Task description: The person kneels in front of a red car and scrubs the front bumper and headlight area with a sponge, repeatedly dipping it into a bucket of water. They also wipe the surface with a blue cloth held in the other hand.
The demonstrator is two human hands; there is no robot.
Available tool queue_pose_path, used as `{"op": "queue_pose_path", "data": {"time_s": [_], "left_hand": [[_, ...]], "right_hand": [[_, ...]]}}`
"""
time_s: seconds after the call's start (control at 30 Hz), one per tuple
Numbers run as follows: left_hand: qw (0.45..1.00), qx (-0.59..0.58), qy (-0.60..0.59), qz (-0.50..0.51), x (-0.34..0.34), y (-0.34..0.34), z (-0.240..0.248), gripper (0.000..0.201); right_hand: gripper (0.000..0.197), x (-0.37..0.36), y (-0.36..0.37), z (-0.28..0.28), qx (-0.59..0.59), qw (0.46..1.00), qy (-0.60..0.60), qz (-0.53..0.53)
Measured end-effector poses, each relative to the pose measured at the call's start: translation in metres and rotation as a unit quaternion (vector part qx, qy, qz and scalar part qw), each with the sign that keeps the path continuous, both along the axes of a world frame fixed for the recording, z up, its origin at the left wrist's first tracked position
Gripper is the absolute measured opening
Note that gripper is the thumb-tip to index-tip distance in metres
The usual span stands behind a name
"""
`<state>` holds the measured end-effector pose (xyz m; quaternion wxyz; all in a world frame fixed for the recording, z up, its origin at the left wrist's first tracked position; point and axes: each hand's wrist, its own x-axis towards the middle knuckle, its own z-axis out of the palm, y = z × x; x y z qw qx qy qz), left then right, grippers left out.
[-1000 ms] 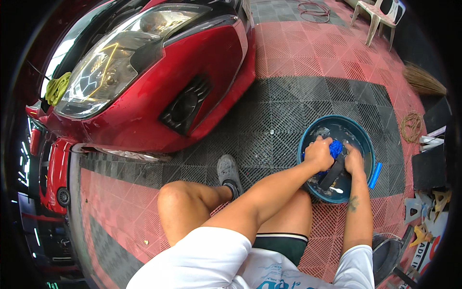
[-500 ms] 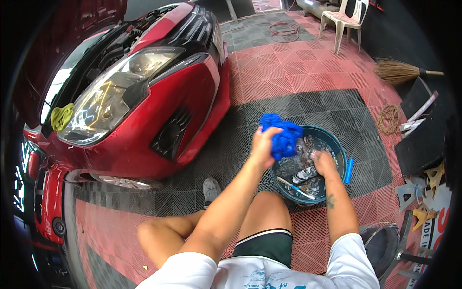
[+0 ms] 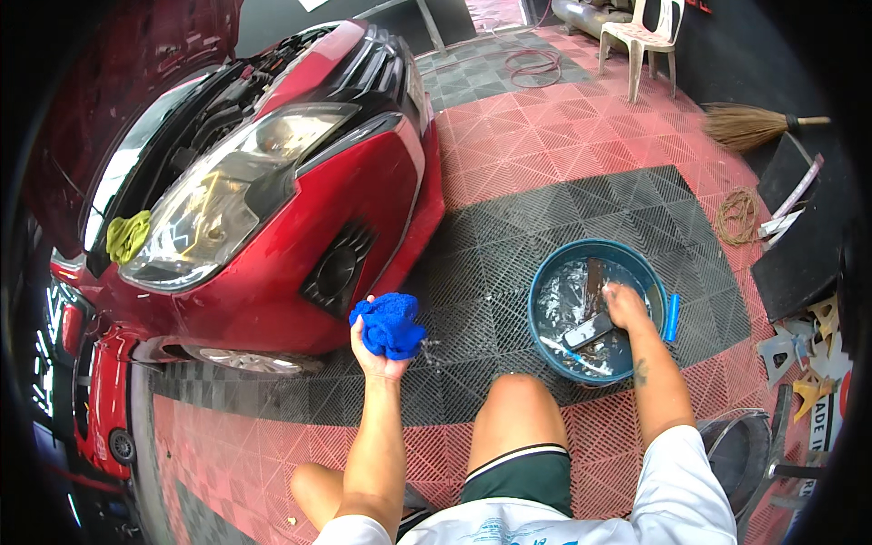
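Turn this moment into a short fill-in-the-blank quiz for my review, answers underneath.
1. The cloth in the left hand is coloured ____.
2. In the picture, the bucket around the right hand is to the ____ of the cloth.
3. The nearest car is painted ____.
4. Of the broom and chair, the one higher in the picture is the ____.

Missing words: blue; right; red; chair.

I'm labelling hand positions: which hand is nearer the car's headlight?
Left. The left hand, holding a blue cloth, is right of and below the headlight; the right hand is farther right, at the bucket.
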<state>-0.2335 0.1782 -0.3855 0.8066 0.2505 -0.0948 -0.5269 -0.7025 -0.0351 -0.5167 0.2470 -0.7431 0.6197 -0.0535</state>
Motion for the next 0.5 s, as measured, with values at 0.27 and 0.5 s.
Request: {"op": "queue_pose_path", "data": {"time_s": [0.27, 0.5], "left_hand": [[0.963, -0.002, -0.263, -0.054, 0.061, -0.023, 0.189, 0.047], [0.604, -0.073, -0.779, 0.150, 0.167, -0.049, 0.412, 0.035]], "right_hand": [[0.053, -0.050, -0.019, -0.007, -0.101, 0.897, -0.391, -0.178], [0.063, 0.039, 0.028, 0.130, -0.048, 0.689, -0.680, -0.247]]}}
